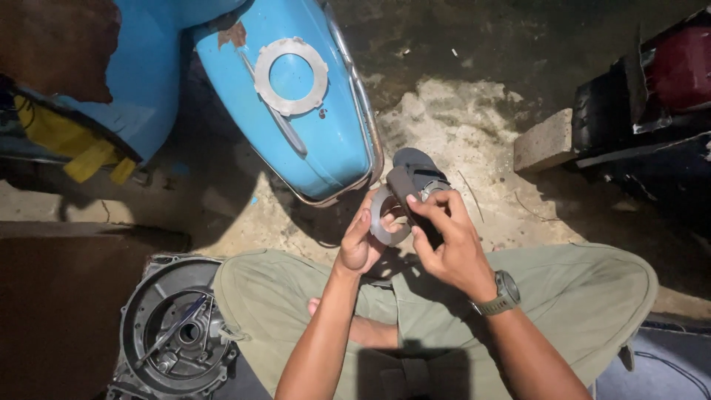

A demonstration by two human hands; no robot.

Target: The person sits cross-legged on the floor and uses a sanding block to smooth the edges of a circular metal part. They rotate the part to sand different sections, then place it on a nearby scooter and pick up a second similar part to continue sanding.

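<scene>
My left hand (361, 238) grips a flat grey metal ring (383, 222) by its left edge. My right hand (444, 237), with a watch (503, 295) on the wrist, pinches the same ring from the right with its fingertips. Both hands hold it above my knees. A second, toothed metal ring (290, 75) lies flat on the blue scooter panel (326, 141) ahead of me. Just beyond my hands lies a dark sandal (415, 172) on the ground.
A grey round engine cover (174, 330) with tools lying in it sits on the floor at my left knee. A concrete block (544, 141) and a dark red and black vehicle body (652, 111) stand at the right. Rough concrete floor (474, 133) lies ahead.
</scene>
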